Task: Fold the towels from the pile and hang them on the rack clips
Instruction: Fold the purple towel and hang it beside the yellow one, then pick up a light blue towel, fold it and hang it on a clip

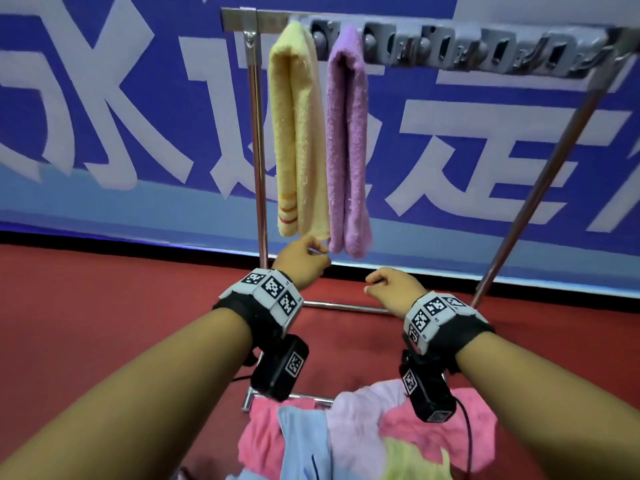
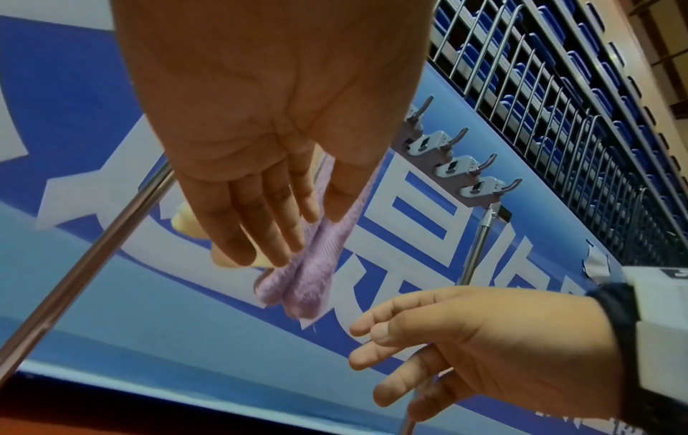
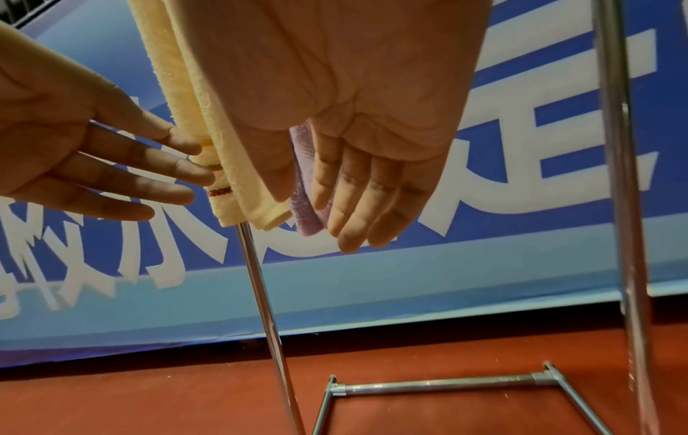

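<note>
A folded yellow towel and a folded purple towel hang side by side from the grey clip bar of the metal rack. My left hand is just under the yellow towel's lower edge, fingers relaxed and holding nothing. In the right wrist view its fingertips lie right at the yellow towel; I cannot tell if they touch. My right hand hangs below and to the right of the purple towel, empty, with straight fingers. The towel pile lies below my wrists.
Several free clips run along the bar to the right of the hung towels. The rack's upright poles and its base bars stand on the red floor. A blue banner wall is behind the rack.
</note>
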`<state>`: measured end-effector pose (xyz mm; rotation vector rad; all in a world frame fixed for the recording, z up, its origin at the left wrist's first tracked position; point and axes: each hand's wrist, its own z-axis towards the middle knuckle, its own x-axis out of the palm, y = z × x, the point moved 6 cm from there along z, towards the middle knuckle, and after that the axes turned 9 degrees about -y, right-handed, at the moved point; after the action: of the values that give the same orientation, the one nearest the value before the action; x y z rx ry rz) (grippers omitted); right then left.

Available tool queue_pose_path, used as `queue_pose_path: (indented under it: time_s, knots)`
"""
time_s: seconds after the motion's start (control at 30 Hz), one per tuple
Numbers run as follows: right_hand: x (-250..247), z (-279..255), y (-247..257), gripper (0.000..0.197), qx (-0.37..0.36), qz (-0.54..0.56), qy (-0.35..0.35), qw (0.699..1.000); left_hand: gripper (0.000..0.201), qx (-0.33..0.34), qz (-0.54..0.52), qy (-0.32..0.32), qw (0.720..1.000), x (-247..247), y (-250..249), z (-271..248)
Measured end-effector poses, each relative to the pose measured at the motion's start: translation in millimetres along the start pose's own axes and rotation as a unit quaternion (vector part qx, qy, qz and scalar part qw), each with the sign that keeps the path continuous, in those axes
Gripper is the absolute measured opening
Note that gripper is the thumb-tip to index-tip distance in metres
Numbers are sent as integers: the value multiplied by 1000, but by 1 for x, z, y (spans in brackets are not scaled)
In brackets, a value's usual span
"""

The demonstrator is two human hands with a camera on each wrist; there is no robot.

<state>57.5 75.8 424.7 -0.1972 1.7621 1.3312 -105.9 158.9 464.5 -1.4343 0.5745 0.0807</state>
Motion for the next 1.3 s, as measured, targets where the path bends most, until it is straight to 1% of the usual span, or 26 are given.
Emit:
queue_pose_path:
  time_s: [0.1, 0.13, 0.17, 0.23, 0.27, 0.33, 0.37, 0.47, 0.57, 0.63, 0.67, 0.73, 0.77, 0.87, 0.97, 1.0, 1.07, 1.1, 1.13, 1.17, 1.2, 1.23, 1.3]
  knots:
    - [9, -17, -28, 5, 10, -10, 15, 1000, 14, -20, 8, 16, 1000, 26, 20, -16]
    - [13, -22, -39, 6, 12, -13, 19, 1000, 16, -27, 6, 22, 999, 36, 29, -20]
    - [17, -26, -52, 11, 20, -15, 23, 999, 15, -35, 5, 29, 999, 47, 38, -24]
    - [27, -36, -80, 13, 52, -15, 34, 998, 11, -54, 11, 45, 997, 66, 60, -33]
    - [34, -41, -95, 12, 66, -17, 43, 997, 12, -67, 15, 51, 996, 76, 74, -37]
    - [49, -50, -127, 21, 93, -26, 60, 993, 17, -94, 19, 62, 993, 94, 105, -44]
    - [58, -52, -144, 22, 113, -28, 67, 991, 18, -110, 25, 68, 991, 103, 122, -47]
    - [85, -55, -194, 14, 166, -32, 91, 981, 18, -155, 58, 82, 983, 127, 175, -53]
    - [120, -55, -235, 26, 203, -52, 139, 968, 12, -179, 106, 105, 973, 146, 226, -57]
    - [146, -60, -256, 29, 231, -60, 168, 956, 15, -197, 147, 118, 962, 155, 264, -60]
    - [160, -63, -265, 25, 240, -59, 182, 952, 16, -214, 159, 122, 956, 158, 284, -63]
    - [191, -72, -283, 8, 257, -65, 205, 942, 7, -251, 184, 138, 940, 164, 324, -70]
    - [210, -76, -295, 7, 262, -70, 211, 939, 6, -264, 201, 148, 932, 166, 344, -75]
    - [259, -91, -313, 11, 282, -75, 242, 926, 14, -295, 244, 184, 905, 172, 402, -85]
    - [305, -100, -322, 16, 253, -100, 293, 917, 23, -322, 261, 239, 878, 181, 450, -95]
    - [319, -102, -323, 17, 247, -112, 317, 909, 27, -329, 262, 258, 870, 185, 466, -100]
    - [346, -108, -331, 27, 243, -120, 344, 899, 33, -323, 278, 286, 858, 193, 490, -109]
    - [358, -111, -337, 27, 240, -113, 345, 900, 35, -316, 289, 293, 855, 195, 499, -114]
    - [367, -115, -340, 20, 250, -107, 351, 896, 38, -313, 296, 300, 851, 197, 506, -121]
    - [379, -123, -350, 5, 250, -100, 368, 890, 42, -319, 304, 317, 840, 199, 514, -131]
    - [388, -131, -356, 19, 260, -95, 370, 887, 45, -324, 316, 337, 825, 201, 522, -142]
    - [392, -139, -353, 37, 250, -95, 393, 880, 48, -326, 332, 361, 809, 202, 527, -152]
    - [400, -151, -342, 58, 230, -95, 431, 868, 59, -330, 352, 398, 780, 206, 536, -170]
